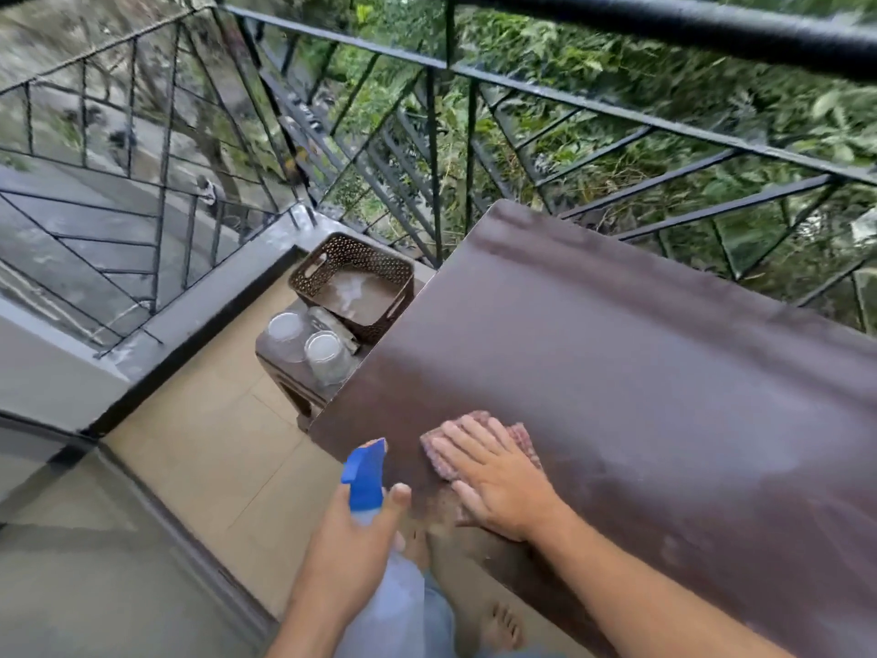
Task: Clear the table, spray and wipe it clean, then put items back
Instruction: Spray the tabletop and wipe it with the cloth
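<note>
The dark brown table (617, 353) fills the right half of the view, its top bare with damp streaks. My right hand (493, 472) presses flat on a pink checked cloth (439, 451) near the table's near left corner. My left hand (351, 539) grips a clear spray bottle (394, 605) with a blue trigger head (365, 477), held upright just off the table's left edge. A brown perforated basket (351, 282) and two clear glass jars (327, 356) stand on a low brown stool (294, 382) beside the table's left end.
A black metal railing (427, 135) runs around the balcony behind the table and stool, with green foliage beyond it. The floor (209, 429) is beige tile. My bare feet (498, 629) show under the table's front edge.
</note>
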### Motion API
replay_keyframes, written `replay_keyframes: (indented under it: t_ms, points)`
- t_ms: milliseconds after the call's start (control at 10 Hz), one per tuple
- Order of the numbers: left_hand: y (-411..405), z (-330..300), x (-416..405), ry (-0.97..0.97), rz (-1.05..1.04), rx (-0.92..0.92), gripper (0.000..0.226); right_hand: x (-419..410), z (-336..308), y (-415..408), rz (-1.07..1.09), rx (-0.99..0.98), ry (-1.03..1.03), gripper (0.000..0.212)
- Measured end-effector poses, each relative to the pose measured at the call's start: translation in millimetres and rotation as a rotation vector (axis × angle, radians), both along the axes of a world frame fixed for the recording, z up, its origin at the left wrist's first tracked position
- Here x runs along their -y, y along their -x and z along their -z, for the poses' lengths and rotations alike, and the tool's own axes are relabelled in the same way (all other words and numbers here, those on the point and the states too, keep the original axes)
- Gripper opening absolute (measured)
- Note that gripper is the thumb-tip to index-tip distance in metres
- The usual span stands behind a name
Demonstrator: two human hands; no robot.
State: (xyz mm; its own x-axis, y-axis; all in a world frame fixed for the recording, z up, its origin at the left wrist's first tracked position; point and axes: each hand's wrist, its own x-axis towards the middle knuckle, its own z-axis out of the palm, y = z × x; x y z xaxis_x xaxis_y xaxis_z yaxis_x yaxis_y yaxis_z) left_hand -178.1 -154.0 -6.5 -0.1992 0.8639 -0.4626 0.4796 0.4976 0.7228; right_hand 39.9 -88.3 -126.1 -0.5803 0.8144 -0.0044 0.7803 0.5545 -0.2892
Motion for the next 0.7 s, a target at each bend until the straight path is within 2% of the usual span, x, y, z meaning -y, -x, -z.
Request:
replay_keyframes:
  t_ms: [200,300,400,500,600,700]
  points:
    - [-23.3,2.3,-14.1,0.021,0.081,0.058,0.041,-37.8,1.9,-7.5,0.351,0.049,0.016,0.065]
    - [-38.1,-0.1,-20.3,0.035,0.143,0.039,0.05,-27.1,1.9,9.3,0.356,0.006,0.042,0.066]
    - [-53.4,-8.5,-27.4,0.009,0.246,0.05,0.058,8.7,6.0,28.6,0.191,-0.035,0.017,0.061]
    - [-75.9,-17.1,-35.0,0.016,0.447,-0.03,0.051,53.7,1.0,35.6,0.373,-0.476,0.381,0.063]
    - [-98.3,-21.5,-39.9,0.097,0.576,-0.078,0.059,79.3,-12.0,27.3,0.565,-0.593,0.557,0.071]
    - [-112.0,-24.3,-45.3,0.15,0.631,-0.095,0.047,76.1,-1.4,11.1,0.565,-0.523,0.405,0.078]
